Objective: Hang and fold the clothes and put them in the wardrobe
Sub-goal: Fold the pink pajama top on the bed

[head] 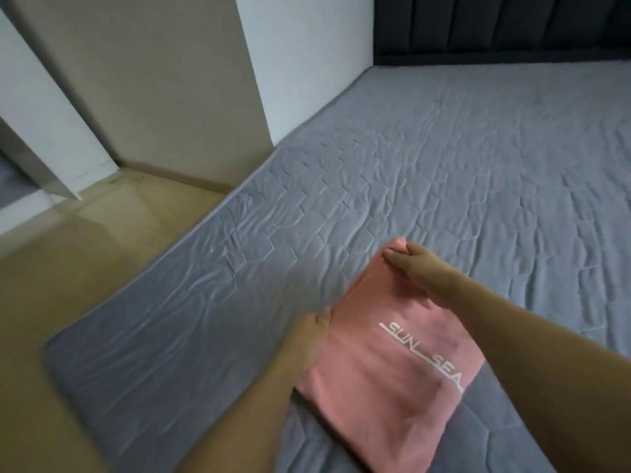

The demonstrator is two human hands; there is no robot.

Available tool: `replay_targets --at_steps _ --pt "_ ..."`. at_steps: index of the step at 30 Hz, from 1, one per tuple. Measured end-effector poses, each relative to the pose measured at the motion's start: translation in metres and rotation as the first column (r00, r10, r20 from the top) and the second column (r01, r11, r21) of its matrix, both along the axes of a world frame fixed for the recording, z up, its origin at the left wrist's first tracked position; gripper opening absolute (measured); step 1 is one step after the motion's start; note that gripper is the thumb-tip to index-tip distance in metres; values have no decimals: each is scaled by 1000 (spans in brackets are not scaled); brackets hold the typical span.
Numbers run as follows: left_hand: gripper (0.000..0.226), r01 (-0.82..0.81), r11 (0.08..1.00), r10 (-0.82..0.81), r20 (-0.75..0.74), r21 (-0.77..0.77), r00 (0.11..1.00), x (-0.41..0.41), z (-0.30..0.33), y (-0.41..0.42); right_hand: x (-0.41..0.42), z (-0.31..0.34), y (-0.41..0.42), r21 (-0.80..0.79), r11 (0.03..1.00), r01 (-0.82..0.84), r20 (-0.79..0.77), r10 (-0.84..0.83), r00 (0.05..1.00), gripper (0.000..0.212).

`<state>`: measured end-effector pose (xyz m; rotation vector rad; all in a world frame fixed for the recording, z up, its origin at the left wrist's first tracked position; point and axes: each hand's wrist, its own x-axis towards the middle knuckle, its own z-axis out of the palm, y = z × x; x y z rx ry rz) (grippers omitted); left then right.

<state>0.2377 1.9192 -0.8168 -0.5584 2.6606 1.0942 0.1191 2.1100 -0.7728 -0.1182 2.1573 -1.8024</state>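
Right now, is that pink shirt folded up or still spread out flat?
Folded. The pink shirt lies on the bed as a compact rectangle with no sleeves showing, its corners gripped by both hands.

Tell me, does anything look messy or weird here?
Nothing is broken or spilled. The pink shirt lies folded on the bed, with the left hand at its side edge and the right hand gripping its far corner. Only the grey bed cover is wrinkled.

Soft even daylight, slight motion blur, wide-angle edge bending.
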Motion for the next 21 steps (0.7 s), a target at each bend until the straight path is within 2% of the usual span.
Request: replay_targets --at_steps 3,4,6,8,11,13,16,18,21 --pt "43 119 988 -122 -22 -99 992 1 122 -27 10 105 -13 -50 991 124 89 -119 989 7" --pt "46 130 981 -137 -40 -144 990 1 172 -41 11 146 -23 -69 988 140 94 -134 987 4" --pt "60 103 966 -128 -92 -238 987 6 280 -78 12 237 -54 -97 982 163 76 -156 985 9" --pt "64 157 931 -202 -108 -329 973 17 390 -119 12 335 -96 -99 978 181 21 -180 983 10" --pt "39 208 891 -265 -89 -403 960 31 545 -190 22 483 -175 -128 978 163 -91 -175 980 13" --pt "29 171 859 -241 -88 -483 966 41 638 -242 35 571 -230 -166 980 107 -164 -135 977 19" --pt "28 66 815 -147 -95 -576 985 69 750 -318 57 673 -315 -170 985 11 -266 -57 962 22" --pt "25 -5 808 -65 -98 -590 993 89 805 -365 71 723 -372 -165 985 -49 -317 -6 948 20" --pt "16 -108 778 40 -124 -619 992 110 855 -431 84 771 -450 -186 973 -140 -390 58 919 22"
